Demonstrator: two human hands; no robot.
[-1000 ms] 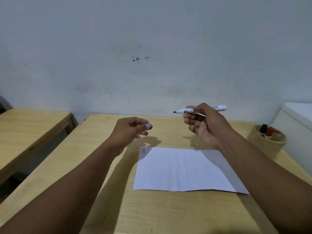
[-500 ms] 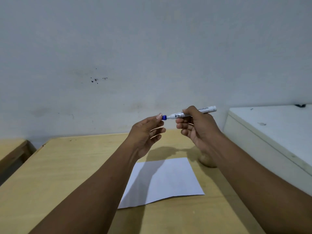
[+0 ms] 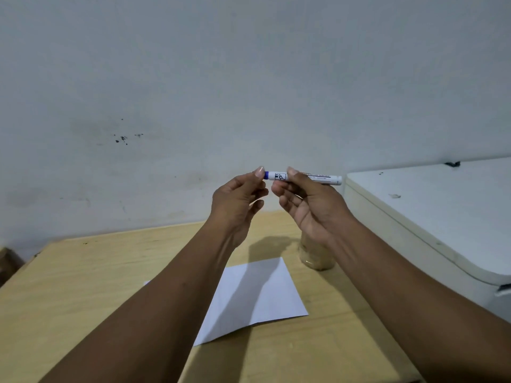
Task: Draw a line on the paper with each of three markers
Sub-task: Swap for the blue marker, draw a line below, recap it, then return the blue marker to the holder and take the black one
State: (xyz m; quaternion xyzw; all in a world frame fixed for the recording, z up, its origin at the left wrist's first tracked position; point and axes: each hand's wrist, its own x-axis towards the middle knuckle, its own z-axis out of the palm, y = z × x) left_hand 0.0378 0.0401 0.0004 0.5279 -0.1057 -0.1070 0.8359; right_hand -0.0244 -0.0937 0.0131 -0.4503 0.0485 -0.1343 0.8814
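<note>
My right hand (image 3: 309, 205) holds a white marker (image 3: 318, 178) level in the air, well above the table. Its blue cap (image 3: 266, 175) sits on the left end, and the fingertips of my left hand (image 3: 237, 200) pinch that cap. A white sheet of paper (image 3: 257, 297) lies on the wooden table (image 3: 83, 286) below my forearms, partly in their shadow. A tan cup (image 3: 315, 258) stands just right of the paper, its top hidden behind my right wrist, so I cannot see the other markers.
A white cabinet or appliance top (image 3: 431, 217) fills the right side, close beside the table. A grey wall (image 3: 249, 92) with dark specks stands directly behind the table. A second wooden surface (image 3: 5, 261) peeks in at far left.
My left hand brought the blue cap to the bare marker tip and pushed it on. Both hands came together, and my view swung to the right.
</note>
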